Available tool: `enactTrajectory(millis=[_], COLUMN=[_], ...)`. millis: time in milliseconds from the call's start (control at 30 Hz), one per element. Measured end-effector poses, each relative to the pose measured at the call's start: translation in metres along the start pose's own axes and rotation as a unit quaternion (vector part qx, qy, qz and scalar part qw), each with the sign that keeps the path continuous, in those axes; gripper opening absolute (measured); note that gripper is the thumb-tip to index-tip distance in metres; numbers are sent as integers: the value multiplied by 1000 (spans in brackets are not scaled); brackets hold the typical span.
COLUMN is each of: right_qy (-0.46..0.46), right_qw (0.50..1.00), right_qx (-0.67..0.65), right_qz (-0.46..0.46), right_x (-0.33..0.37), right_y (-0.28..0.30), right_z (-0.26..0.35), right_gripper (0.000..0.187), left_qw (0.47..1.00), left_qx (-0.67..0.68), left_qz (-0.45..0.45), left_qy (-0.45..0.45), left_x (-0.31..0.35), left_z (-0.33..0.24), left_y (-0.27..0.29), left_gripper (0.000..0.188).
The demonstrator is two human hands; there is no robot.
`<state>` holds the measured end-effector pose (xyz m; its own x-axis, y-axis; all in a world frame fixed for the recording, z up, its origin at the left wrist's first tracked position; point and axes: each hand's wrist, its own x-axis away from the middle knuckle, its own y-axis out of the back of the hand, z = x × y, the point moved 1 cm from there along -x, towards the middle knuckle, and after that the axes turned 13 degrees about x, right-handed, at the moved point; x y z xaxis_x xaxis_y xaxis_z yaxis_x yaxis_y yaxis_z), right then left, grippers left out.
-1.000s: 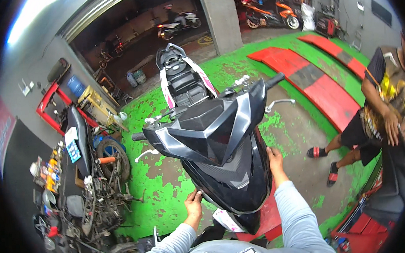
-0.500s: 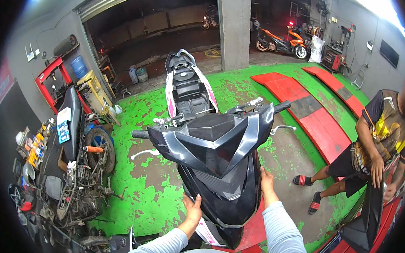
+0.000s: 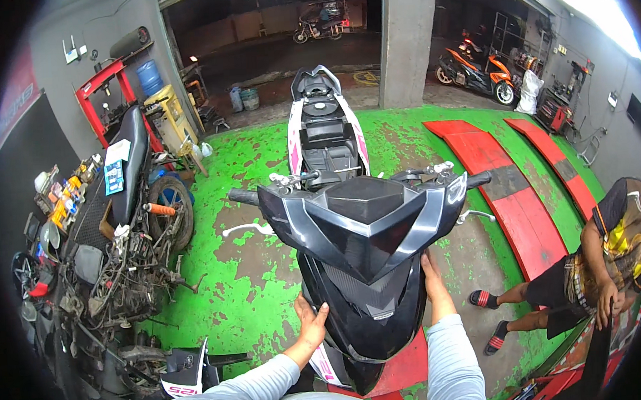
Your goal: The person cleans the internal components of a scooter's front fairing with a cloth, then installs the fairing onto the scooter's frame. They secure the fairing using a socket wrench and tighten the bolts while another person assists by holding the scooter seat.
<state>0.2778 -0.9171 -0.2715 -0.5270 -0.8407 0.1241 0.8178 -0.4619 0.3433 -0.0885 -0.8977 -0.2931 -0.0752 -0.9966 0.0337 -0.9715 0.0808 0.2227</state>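
Observation:
A scooter with its seat removed stands facing me, its glossy black front cowl (image 3: 372, 319) nearest to me. Above that sits the black and grey handlebar cover (image 3: 365, 226), with a brake lever (image 3: 247, 230) jutting out on either side. My left hand (image 3: 311, 322) grips the cowl's left edge, thumb toward its front face and fingers partly hidden. Along the opposite edge lies my right hand (image 3: 434, 284), its fingers pressed to the side and partly out of sight. Between them the cowl is held from both sides, over the white and pink front fender (image 3: 326, 365).
On the left, a partly dismantled motorcycle (image 3: 122, 244) stands close beside a crowded parts bench (image 3: 66, 193). At right, a person (image 3: 619, 251) holds a dark panel. Red ramps (image 3: 502, 192) lie on the green floor; an orange scooter (image 3: 479, 75) is parked beyond.
The whole scene has shifted right in view as my head turned slightly left. Both hands keep their hold on the cowl. A vehicle on the road outside has come further into view.

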Motion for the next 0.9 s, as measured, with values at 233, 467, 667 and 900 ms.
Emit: enactTrajectory(millis=[233, 467, 667, 900], right_qy=[58, 77, 8, 163], right_qw=[996, 990, 987, 936], right_qx=[72, 118, 155, 301], right_qz=[-19, -25, -33, -76], right_x=[-21, -20, -24, -65], right_y=[-2, 1, -3, -12], right_z=[15, 27, 36, 54], right_gripper=[69, 60, 64, 55], left_qw=[998, 998, 998, 989], left_qx=[23, -3, -39, -19], left_qz=[-10, -60, -51, -20], left_qy=[-65, -18, -4, -143], left_x=[-42, -53, -57, -120], left_z=[-26, -56, -67, -105], left_y=[-8, -11, -5, -2], left_gripper=[95, 97, 93, 58])
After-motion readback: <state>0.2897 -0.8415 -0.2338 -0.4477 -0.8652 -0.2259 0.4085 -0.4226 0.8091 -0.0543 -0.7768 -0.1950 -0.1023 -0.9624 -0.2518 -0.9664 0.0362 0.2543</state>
